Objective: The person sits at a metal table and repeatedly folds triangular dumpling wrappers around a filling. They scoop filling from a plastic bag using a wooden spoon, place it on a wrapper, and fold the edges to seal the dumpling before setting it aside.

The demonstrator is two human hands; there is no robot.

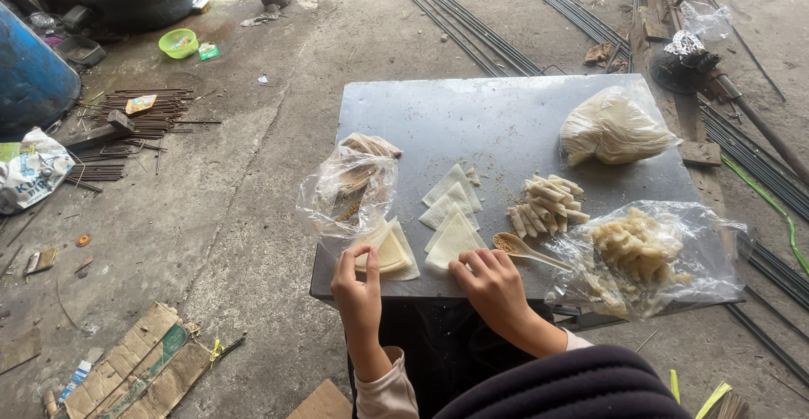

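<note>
My left hand (357, 282) rests on a small stack of pale triangular wrappers (391, 250) at the near edge of the dark metal table (489, 116). My right hand (493, 286) lies knuckles up on another triangular wrapper (453, 240), fingers curled. Two more wrappers (451, 193) lie just beyond it. A wooden spoon (522, 249) with brownish filling sits right of my right hand. A pile of rolled, filled wrappers (548, 204) lies past the spoon.
A crumpled clear bag (347, 190) stands left of the wrappers. Two clear bags of pale food sit at the right (640, 255) and far right (613, 128). Steel rods (472, 23), cardboard (135, 368), a green bowl (178, 43) and a blue barrel (29, 78) lie on the concrete floor.
</note>
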